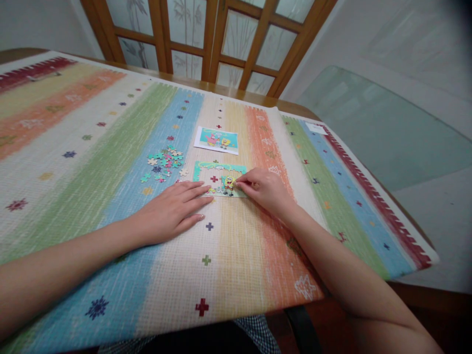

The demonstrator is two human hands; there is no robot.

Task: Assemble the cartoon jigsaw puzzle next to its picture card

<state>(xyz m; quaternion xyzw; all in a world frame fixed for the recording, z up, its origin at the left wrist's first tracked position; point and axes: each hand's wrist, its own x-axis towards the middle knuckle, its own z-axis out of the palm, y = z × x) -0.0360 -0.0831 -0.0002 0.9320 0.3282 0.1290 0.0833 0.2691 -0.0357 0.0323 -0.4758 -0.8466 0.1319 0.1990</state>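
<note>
A partly assembled jigsaw puzzle [196, 172] lies flat on the table, its border joined and a yellow cartoon figure put together at the right of its inside. My left hand [173, 209] rests palm down with fingers stretched out, the fingertips at the puzzle's lower left edge. Over the right part of the puzzle, my right hand [263, 189] pinches thumb and forefinger together beside the yellow figure. A small puzzle piece seems to be between those fingertips, which mostly hide it. Loose puzzle pieces [167, 160] lie in a pile left of the puzzle.
Just behind the puzzle lies a reference picture card [217, 141] with a pink and a yellow character. A striped tablecloth [177, 290] covers the table. A white paper label [316, 128] is at the far right. Wood-framed glass doors [206, 39] stand behind the table.
</note>
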